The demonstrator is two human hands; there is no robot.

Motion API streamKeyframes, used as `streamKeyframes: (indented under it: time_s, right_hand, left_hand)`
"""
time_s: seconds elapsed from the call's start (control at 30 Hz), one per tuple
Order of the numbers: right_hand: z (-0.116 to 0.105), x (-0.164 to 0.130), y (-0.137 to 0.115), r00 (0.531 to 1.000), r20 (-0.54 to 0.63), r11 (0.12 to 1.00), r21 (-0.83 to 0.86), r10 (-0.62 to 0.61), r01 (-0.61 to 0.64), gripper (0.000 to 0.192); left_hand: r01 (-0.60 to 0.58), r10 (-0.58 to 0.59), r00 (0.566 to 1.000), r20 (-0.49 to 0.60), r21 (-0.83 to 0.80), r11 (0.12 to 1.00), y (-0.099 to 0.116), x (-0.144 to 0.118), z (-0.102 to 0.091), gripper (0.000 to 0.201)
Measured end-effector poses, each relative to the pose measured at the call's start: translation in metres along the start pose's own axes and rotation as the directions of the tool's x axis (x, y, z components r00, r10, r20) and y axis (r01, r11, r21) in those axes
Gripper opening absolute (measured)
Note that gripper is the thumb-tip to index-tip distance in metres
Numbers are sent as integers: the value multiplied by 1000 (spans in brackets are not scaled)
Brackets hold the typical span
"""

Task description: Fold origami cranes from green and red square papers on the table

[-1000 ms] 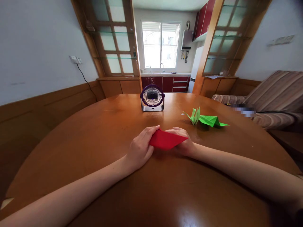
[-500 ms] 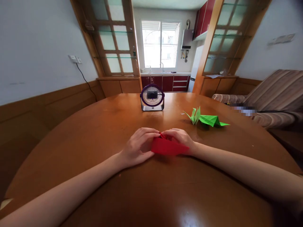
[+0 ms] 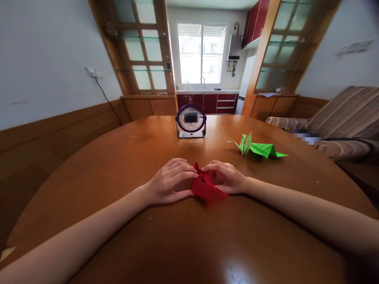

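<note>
1. Far left, on the pale wall: a white socket plate [image 3: 94,72] with a dark cable hanging down to the wooden wainscot.
2. Left of centre, near: left hand [image 3: 170,182] resting on the round table [image 3: 97,169], fingers curled and pressed close together, tips closed on the left edge of the red folded paper [image 3: 207,188].
3. Centre, between both hands, lying on the table top: the red folded paper, matte and sharply creased, wedge-shaped. Long axis running from far left to near right; a small crumpled peak raised at the far end between the fingertips, the flat pointed tip aimed near and right.
4. Centre, farther back: a small round desk fan [image 3: 191,121], purple rim, pale wire grille, on a grey base, facing the camera, well apart from the hands.
5. Right of centre: right hand [image 3: 226,177], fingers bent and held together, pinching the raised peak of the red paper from the right; thumb mostly hidden behind the paper.
6. Farther right and beyond: a green origami crane [image 3: 257,148], thin glossy paper, wings and tail spread flat, apart from the right hand with bare table between.
7. Table: polished orange-brown wood, glossy, with a bright reflection at the near edge.
8. Far right: a striped sofa [image 3: 349,118] beside the table.
</note>
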State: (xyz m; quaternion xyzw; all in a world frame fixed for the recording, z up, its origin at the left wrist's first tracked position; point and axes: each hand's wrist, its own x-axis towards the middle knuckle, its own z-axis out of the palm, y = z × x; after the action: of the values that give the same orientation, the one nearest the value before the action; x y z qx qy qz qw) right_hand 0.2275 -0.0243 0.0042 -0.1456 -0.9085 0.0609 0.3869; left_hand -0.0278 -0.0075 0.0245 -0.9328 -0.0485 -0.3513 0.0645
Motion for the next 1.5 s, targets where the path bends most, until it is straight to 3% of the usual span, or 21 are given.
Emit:
streamKeyframes:
  time_s: [0.4,0.8,1.07,1.3,1.5]
  right_hand:
    - [-2,-2,7,992,57,978,-169,-117,125,30]
    - [-3,-1,8,985,-2,966,-198,-172,168,31]
    - [-8,-6,13,989,123,973,-207,-81,105,26]
    - [-17,-4,8,968,246,987,-138,-51,87,21]
    - [-19,-3,7,954,293,975,-190,-56,116,18]
  left_hand:
    - [-87,93,995,-38,144,986,1,-2,3,30]
    - [-130,151,986,-77,225,966,-3,-6,3,22]
    - [-109,104,994,37,153,982,-10,-8,2,9]
    - [47,-37,987,156,-59,997,-8,-2,-5,16]
    - [51,-11,965,263,-146,988,-4,1,-10,17]
